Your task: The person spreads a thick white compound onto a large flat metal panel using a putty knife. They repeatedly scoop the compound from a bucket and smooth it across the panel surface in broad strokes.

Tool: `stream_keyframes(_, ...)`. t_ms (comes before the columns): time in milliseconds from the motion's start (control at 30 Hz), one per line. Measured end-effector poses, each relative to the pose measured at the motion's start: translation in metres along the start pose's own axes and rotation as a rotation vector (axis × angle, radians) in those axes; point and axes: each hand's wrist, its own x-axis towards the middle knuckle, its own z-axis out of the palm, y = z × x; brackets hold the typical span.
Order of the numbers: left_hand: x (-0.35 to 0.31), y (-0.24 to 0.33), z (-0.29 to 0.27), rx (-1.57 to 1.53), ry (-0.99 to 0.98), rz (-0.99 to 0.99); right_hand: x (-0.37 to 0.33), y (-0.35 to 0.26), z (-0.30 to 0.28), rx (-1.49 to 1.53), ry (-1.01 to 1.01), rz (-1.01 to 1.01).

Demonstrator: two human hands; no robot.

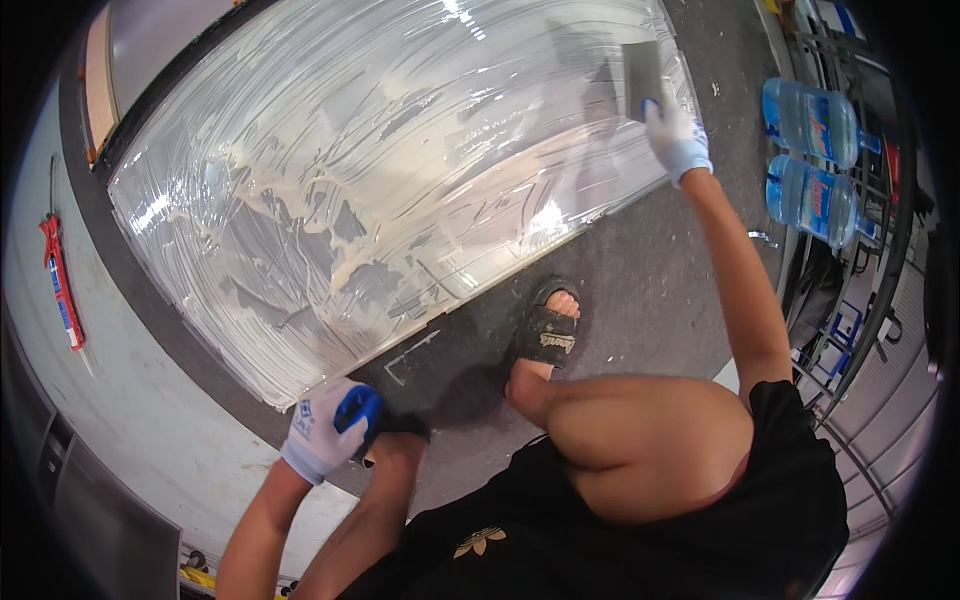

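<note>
A large flat panel (480,215) lies before me, coated with a wet, shiny, cream-white paste in curved streaks. Thicker blobs of the paste (300,190) sit on its left half. At the panel's far right my right hand (675,135), in a white glove with blue fingers, grips a wide scraper (641,75) whose flat metal blade rests on or just over the coating. My left hand (330,430), gloved alike, is by the panel's near left corner, next to my left foot. Its fingers curl toward the thumb, and nothing shows in them.
Two large blue water bottles (812,122) lie by a metal rack (870,300) at the right. A red caulking gun (60,285) is on the pale surface at the left. My sandalled right foot (548,325) stands on the dark floor close to the panel's near edge.
</note>
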Motion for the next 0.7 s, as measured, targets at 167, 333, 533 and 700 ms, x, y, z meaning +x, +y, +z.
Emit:
stream_keyframes(167, 0.053, 0.025, -0.033, 0.314, 0.285, 0.366, -0.087, -0.128, 0.042, 0.081, -0.41, -0.349)
stream_keyframes(333, 0.134, 0.059, -0.045, 0.862, 0.301, 0.435, -0.159, -0.227, 0.045, 0.128, -0.512, -0.793)
stream_keyframes(533, 0.165, 0.07, -0.055, 0.878, -0.199, -0.097, -0.149, -0.254, 0.035, 0.084, -0.736, -1.041)
stream_keyframes(700, 0.178, 0.044, -0.095, 0.962, -0.048, -0.092, -0.125, -0.226, 0.035, 0.368, -0.468, -0.763)
